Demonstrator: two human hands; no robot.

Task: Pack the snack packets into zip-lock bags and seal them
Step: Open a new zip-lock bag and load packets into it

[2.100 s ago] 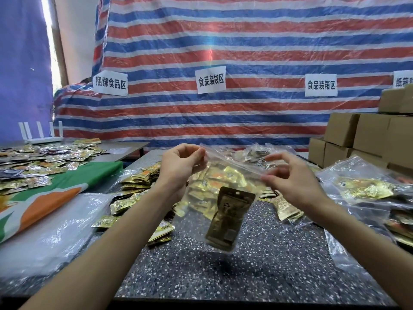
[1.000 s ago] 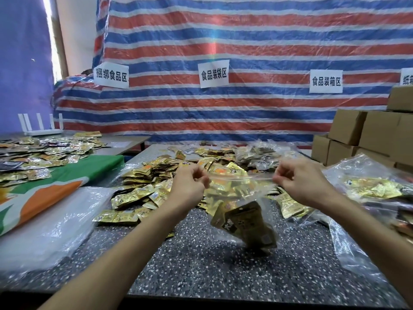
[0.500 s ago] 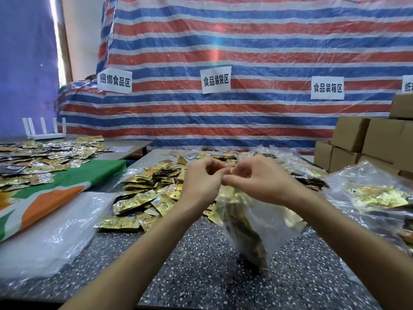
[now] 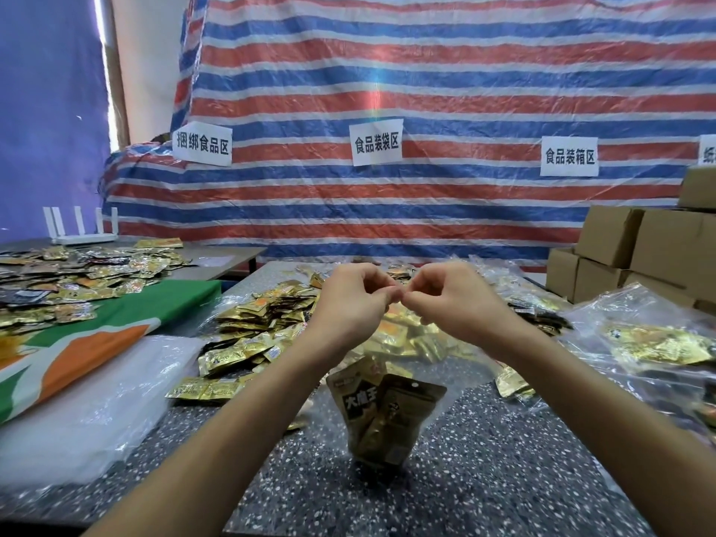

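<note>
**Both hands pinch the bag's top edge at centre frame**

The left hand (image 4: 354,304) and right hand (image 4: 453,308) meet fingertip to fingertip in the middle of the frame. Each one's curled fingers and thumb nip the top edge of a clear zip-lock bag (image 4: 426,366). The bag hangs below them, its bottom at or just above the speckled table (image 4: 484,478); contact cannot be told. Dark gold snack packets (image 4: 387,416) sit bunched in its lower end. A pile of loose packets (image 4: 263,319) lies behind the left wrist. Filled bags (image 4: 658,343) lie at the right edge, with cardboard boxes (image 4: 639,246) stacked above them. A striped tarp (image 4: 426,71) fills the upper frame.
</note>
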